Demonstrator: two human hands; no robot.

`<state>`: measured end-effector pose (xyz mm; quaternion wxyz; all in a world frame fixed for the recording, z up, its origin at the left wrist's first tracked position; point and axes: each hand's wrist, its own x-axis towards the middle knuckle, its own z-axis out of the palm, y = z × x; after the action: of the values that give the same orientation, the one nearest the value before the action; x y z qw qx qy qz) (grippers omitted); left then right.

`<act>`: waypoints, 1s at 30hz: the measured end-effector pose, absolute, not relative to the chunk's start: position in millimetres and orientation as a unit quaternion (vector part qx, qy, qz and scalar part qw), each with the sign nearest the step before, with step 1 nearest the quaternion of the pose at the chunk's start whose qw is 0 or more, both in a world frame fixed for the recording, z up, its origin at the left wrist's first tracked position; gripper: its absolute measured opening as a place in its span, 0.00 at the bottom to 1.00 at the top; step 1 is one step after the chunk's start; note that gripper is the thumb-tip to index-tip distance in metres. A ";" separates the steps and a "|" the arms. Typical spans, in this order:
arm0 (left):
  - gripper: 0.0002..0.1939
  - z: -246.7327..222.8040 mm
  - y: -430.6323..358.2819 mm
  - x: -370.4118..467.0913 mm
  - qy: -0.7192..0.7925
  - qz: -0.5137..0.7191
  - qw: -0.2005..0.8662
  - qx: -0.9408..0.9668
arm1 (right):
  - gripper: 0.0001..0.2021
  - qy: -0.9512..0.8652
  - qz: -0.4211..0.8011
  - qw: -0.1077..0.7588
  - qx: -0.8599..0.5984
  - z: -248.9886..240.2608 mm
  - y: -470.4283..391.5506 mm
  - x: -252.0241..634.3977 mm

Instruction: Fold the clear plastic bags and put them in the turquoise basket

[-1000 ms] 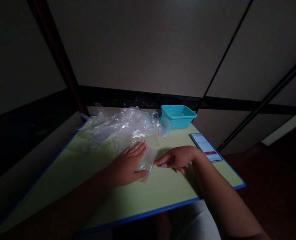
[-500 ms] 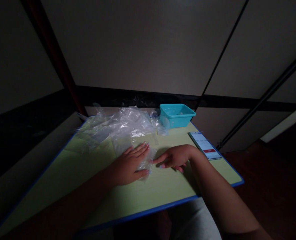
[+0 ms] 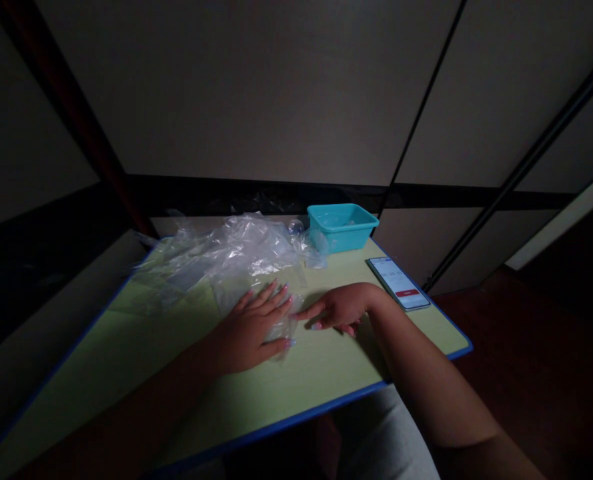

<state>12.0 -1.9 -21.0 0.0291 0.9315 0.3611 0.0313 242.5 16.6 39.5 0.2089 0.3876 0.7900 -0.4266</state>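
Observation:
My left hand point(image 3: 249, 330) lies flat on a clear plastic bag point(image 3: 279, 331), fingers spread, pressing it against the table. My right hand point(image 3: 337, 308) is just to the right of that bag. Its index finger stretches out to the bag's right edge, with the thumb beside it and the other fingers loosely bent under. Nothing is gripped in it. Beyond my left hand a crumpled heap of clear plastic bags point(image 3: 251, 240) spreads over the back left of the table.
The pale green table point(image 3: 306, 383) has a blue edge. A turquoise plastic basket point(image 3: 343, 230) stands at the back right, with something clear inside. A phone point(image 3: 399, 283) with a lit screen lies near the right edge. A panelled wall point(image 3: 256, 100) rises behind.
The whole view has shifted, so everything appears slightly farther left. My left hand's fingers are a little more spread on the bag. My right index finger stays at the bag's edge.

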 end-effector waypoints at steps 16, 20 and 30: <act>0.32 -20.7 -5.5 13.6 0.348 0.043 0.018 0.936 | 0.30 0.792 -0.372 0.182 0.448 42.1 21.5 253.6; 0.31 -19.8 -7.2 14.0 0.333 0.028 0.028 0.942 | 0.31 0.798 -0.370 0.170 0.445 41.4 22.3 254.5; 0.31 -19.0 -7.5 14.6 0.340 0.019 0.053 0.939 | 0.19 0.811 -0.326 0.048 0.484 37.0 28.6 257.2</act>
<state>14.6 -7.5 -19.0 0.0529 0.9389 0.3397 0.0190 257.2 28.6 37.0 0.0483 0.4838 0.8106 -0.3265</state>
